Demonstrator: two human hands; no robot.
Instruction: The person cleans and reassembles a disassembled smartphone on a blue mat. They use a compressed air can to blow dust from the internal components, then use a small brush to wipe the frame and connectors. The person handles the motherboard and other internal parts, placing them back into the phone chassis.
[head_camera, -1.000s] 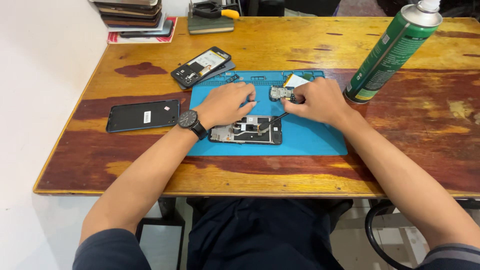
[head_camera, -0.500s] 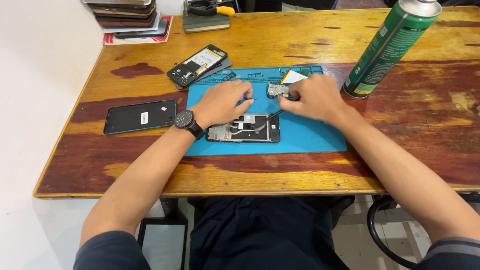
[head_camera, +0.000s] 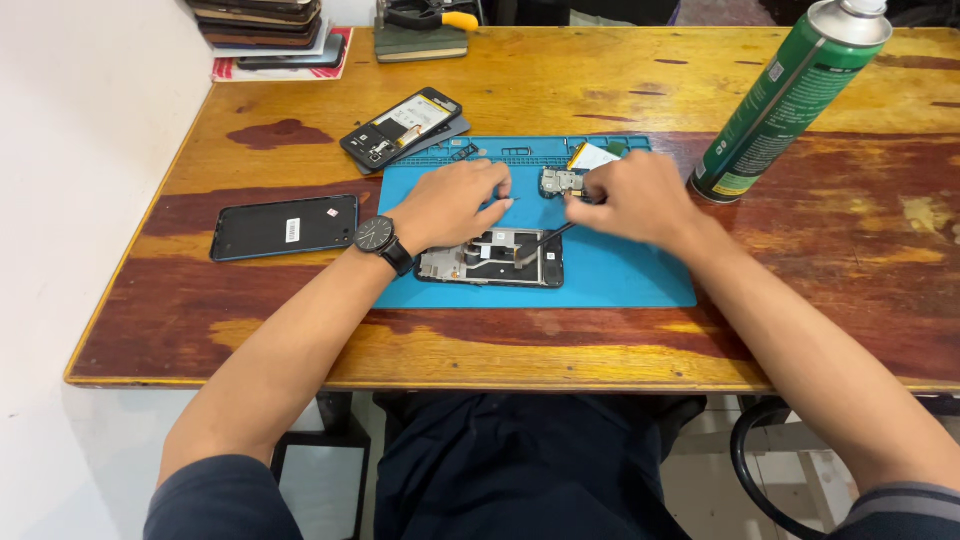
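My left hand (head_camera: 455, 205), with a black wristwatch (head_camera: 375, 236), rests with curled fingers on the blue work mat (head_camera: 630, 285), just above an opened phone frame (head_camera: 490, 262). Its fingertips reach toward a small circuit board (head_camera: 556, 182); what they pinch is hidden. My right hand (head_camera: 630, 200) sits right of that board and grips a thin dark tool (head_camera: 548, 240) whose tip points down-left onto the phone frame. A flat yellowish part (head_camera: 592, 156) lies at the mat's far edge.
A tall green spray can (head_camera: 780, 100) stands right of the mat. A black phone panel (head_camera: 285, 227) lies at the left and another opened phone (head_camera: 400, 128) behind the mat. Stacked phones (head_camera: 265, 20) and a book with pliers (head_camera: 420, 38) sit at the table's back.
My left hand's fingers have curled and slid up off the phone frame toward the small board. My right hand stays by the board with the tool.
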